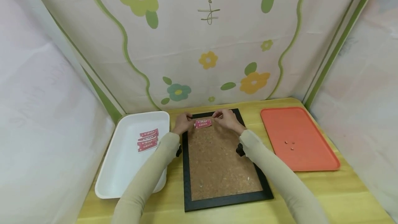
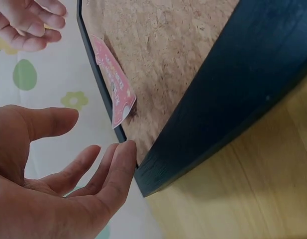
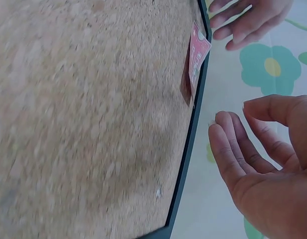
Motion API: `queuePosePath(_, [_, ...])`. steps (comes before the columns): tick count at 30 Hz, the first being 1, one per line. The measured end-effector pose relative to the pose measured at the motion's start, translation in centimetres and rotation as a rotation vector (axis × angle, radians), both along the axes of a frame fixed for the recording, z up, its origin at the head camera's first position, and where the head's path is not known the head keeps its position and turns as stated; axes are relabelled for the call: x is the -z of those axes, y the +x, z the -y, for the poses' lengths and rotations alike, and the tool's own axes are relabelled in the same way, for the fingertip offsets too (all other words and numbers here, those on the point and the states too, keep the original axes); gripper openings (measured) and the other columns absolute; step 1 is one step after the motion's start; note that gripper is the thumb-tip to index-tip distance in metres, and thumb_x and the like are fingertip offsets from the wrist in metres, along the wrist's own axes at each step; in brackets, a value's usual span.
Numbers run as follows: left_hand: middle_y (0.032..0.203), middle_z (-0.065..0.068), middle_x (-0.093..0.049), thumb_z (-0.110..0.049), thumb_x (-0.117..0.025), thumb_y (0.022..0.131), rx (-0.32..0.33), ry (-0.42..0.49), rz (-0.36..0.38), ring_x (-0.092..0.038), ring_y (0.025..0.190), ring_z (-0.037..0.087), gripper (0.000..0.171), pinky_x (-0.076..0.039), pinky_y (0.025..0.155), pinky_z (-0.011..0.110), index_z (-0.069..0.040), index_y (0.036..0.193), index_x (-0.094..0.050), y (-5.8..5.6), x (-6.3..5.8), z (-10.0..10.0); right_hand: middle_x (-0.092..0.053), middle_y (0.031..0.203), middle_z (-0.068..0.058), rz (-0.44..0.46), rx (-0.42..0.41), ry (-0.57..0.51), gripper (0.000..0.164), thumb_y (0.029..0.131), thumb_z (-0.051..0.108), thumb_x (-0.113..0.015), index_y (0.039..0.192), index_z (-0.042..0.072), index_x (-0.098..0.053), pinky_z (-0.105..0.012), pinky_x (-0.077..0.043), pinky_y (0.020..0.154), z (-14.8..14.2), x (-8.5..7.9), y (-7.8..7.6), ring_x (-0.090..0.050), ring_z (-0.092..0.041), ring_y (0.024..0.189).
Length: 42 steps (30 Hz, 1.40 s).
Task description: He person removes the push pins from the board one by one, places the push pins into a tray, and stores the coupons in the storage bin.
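A pink-and-white paper coupon (image 1: 202, 123) lies at the top left of a black-framed cork board (image 1: 224, 161). In the left wrist view the coupon (image 2: 115, 82) bows, its ends lifting off the cork. My left hand (image 1: 183, 123) is at the board's top left corner, just left of the coupon. Its fingers are loosely bent with nothing between them, fingertips right at the frame's edge. To the coupon's right, my right hand (image 1: 228, 119) hovers by the top edge. In the right wrist view its relaxed fingers (image 3: 228, 149) hold nothing, thumb apart from them.
Left of the board stands a white basin (image 1: 124, 172) with several more coupons (image 1: 147, 141) in it. At the right, an orange tray (image 1: 306, 127) bears 3 tiny shiny pieces (image 1: 292, 149). A flowered cloth (image 1: 186, 44) rises behind the wood-grain table (image 1: 230, 213).
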State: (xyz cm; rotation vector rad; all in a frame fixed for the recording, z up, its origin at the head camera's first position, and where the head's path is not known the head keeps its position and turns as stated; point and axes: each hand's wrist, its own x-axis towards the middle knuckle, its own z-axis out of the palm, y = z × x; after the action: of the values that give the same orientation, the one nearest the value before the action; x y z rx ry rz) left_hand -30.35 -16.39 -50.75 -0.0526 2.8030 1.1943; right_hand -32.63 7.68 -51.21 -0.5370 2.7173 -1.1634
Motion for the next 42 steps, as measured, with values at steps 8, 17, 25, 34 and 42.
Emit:
queuePosePath(8, [0.117,0.023,-0.072,-0.015,-0.066,0.1,-0.054,0.029,0.024,-0.069,0.105,0.034,0.036,-0.059,0.09,0.044,0.005,0.13,-0.065,-0.4,0.7,-0.8,-0.071,0.121,-0.014,0.074,-0.027,-0.061,0.023,0.104,0.014,-0.061,0.122,0.004,-0.071,-0.047,-0.058,0.094,1.4,0.4,0.0,-0.068,-0.031,0.111])
queuePosePath(17, [0.118,0.023,-0.072,-0.016,-0.065,0.098,-0.068,0.073,0.011,-0.069,0.108,0.036,0.037,-0.058,0.095,0.047,0.004,0.129,-0.067,-0.5,1.2,-1.2,-0.073,0.115,-0.017,0.028,-0.017,-0.11,0.021,0.103,0.01,-0.062,0.117,0.0,-0.072,-0.043,-0.058,0.09,2.6,1.0,-0.6,-0.07,-0.029,0.102])
queuePosePath(25, [0.117,0.024,-0.073,-0.014,-0.066,0.096,-0.079,0.109,0.012,-0.07,0.106,0.035,0.036,-0.059,0.09,0.045,0.004,0.128,-0.066,-0.7,1.6,-1.4,-0.071,0.116,-0.017,0.085,-0.019,-0.134,0.021,0.104,0.013,-0.061,0.119,0.002,-0.071,-0.035,-0.058,0.077,3.3,1.9,-1.3,-0.07,-0.027,0.097])
queuePosePath(34, [0.116,0.02,-0.072,-0.009,-0.067,0.094,-0.102,0.112,0.032,-0.069,0.104,0.031,0.035,-0.059,0.086,0.041,0.002,0.127,-0.068,-1.0,2.2,-1.4,-0.073,0.112,-0.017,0.078,-0.015,-0.138,0.019,0.103,0.013,-0.061,0.115,0.003,-0.073,-0.033,-0.056,0.071,4.1,3.5,-2.0,-0.07,-0.026,0.094])
queuePosePath(42, [0.123,0.02,-0.069,-0.001,-0.065,0.091,-0.081,0.165,0.058,-0.066,0.11,0.033,0.041,-0.058,0.087,0.042,0.0,0.132,-0.065,-1.1,2.5,-1.5,-0.074,0.114,-0.016,0.083,0.033,-0.103,0.02,0.101,0.01,-0.061,0.115,0.004,-0.074,-0.043,-0.058,0.089,4.3,3.7,-2.0,-0.07,-0.029,0.103])
